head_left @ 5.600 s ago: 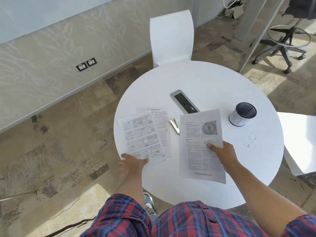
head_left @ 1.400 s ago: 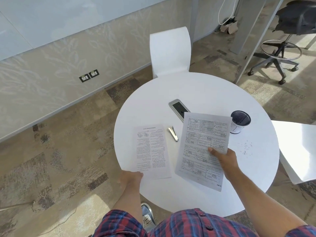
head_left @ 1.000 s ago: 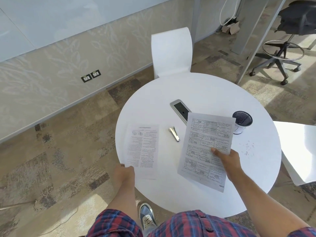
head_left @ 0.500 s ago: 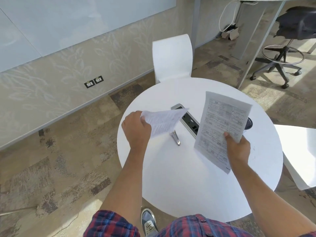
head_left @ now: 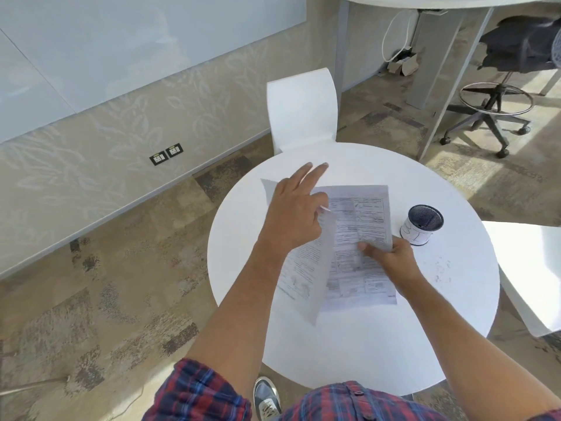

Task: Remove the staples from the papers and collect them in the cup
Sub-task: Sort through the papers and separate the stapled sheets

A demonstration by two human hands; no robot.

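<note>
Both hands hold printed sheets above the middle of the round white table (head_left: pixel 364 344). My left hand (head_left: pixel 293 212) pinches a text sheet (head_left: pixel 306 275) that hangs edge-on, with two fingers stretched out. My right hand (head_left: pixel 390 256) grips a sheet of printed forms (head_left: pixel 361 226), and the two sheets overlap. A dark mesh cup (head_left: pixel 422 224) with a white label stands on the table to the right of the papers. Small loose staples (head_left: pixel 441 270) lie scattered on the tabletop near the cup. The staple remover and the table's power panel are hidden behind the papers.
A white chair (head_left: pixel 303 109) stands at the table's far side and another white seat (head_left: pixel 528 268) at its right. An office stool (head_left: pixel 498 98) stands further back right. My shoe (head_left: pixel 267 399) shows under the table's near edge.
Both sheets were lifted off the table. My left hand has swung its sheet right until it overlaps the forms sheet in my right hand. The cup is uncovered again.
</note>
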